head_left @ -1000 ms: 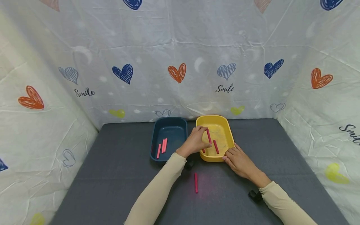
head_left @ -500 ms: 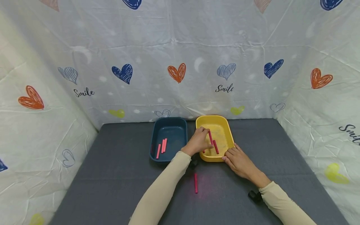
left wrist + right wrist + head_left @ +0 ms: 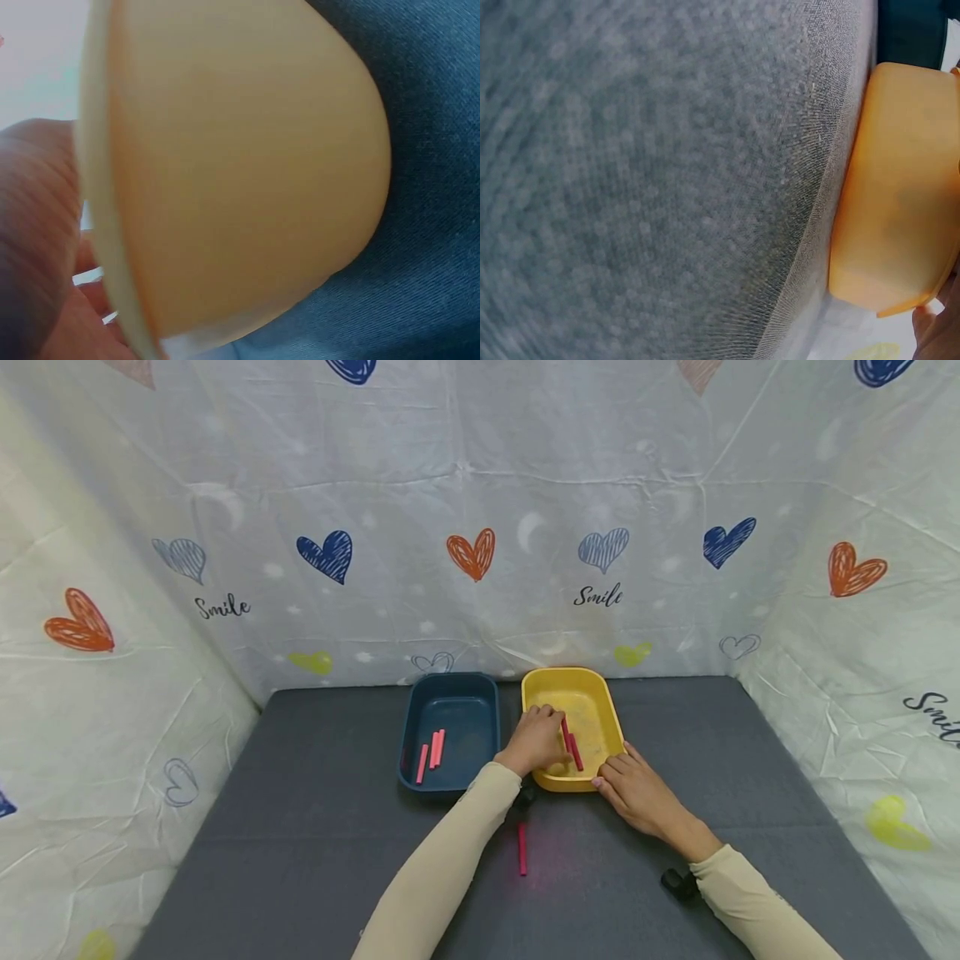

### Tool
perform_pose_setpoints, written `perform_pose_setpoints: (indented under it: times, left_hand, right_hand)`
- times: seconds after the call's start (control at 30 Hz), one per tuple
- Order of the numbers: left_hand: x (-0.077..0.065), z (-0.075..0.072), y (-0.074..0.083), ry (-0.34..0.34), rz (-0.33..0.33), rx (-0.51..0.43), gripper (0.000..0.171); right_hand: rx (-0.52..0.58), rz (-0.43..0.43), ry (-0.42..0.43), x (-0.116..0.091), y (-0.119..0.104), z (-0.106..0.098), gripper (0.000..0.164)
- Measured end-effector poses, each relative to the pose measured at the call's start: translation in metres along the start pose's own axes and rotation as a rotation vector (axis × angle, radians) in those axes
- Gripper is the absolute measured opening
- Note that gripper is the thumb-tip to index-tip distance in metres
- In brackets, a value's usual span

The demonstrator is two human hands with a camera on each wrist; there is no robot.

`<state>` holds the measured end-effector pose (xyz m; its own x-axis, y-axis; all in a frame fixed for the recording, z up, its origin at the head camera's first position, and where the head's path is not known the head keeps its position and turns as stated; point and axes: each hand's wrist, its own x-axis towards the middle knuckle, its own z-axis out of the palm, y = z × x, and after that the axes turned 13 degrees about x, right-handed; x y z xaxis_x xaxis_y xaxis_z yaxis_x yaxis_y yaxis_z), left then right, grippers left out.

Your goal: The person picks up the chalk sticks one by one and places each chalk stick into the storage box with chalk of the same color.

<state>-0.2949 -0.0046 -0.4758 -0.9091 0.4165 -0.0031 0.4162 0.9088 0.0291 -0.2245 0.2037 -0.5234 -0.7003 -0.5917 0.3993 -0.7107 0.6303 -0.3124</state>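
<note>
In the head view, my left hand [image 3: 537, 739] reaches over the near-left rim into the yellow tray [image 3: 611, 706]. Its thumb and fingertips pinch a slim red stick [image 3: 566, 729] by its ends, close to the tray floor. Right beside that lies another red stick [image 3: 576, 753]. My right hand [image 3: 641, 789] grips the tray's near-right corner, thumb at the front wall. The left wrist view is mostly filled by the tray's outer wall [image 3: 240, 165], with part of the hand [image 3: 37, 225] behind the rim. In the right wrist view, fingers [image 3: 926, 326] show at the tray's edge.
To the left stands a dark blue tray [image 3: 492, 710] holding several pink sticks [image 3: 422, 764]. One more red stick [image 3: 522, 849] lies on the grey tablecloth [image 3: 330, 827] in front of the trays. A heart-print curtain [image 3: 405, 510] hangs behind the table.
My left hand has moved slightly right and nearer, lowering the red stick beside the one lying in the yellow tray. The right hand stays at the corner.
</note>
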Motion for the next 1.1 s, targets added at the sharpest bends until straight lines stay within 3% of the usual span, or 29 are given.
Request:
perform_pose_setpoints:
  times: [0.2,0.6,0.93,1.1]
  left_hand:
    - [0.003,0.007,0.001,0.002,0.014,0.069,0.074]
    - [0.004,0.008,0.006,-0.028,-0.004,0.143,0.072]
    - [0.004,0.012,0.004,-0.002,0.0,0.139,0.072]
    - [0.003,0.013,0.002,0.025,0.012,0.076,0.069]
  right_hand:
    - [-0.006,-0.002,0.003,0.0,0.0,0.0,0.018]
    - [-0.01,0.003,0.001,0.0,0.0,0.001,0.019]
    - [-0.013,0.004,0.007,0.0,0.0,0.002,0.019]
    - [-0.008,0.013,-0.001,0.0,0.001,0.002,0.018]
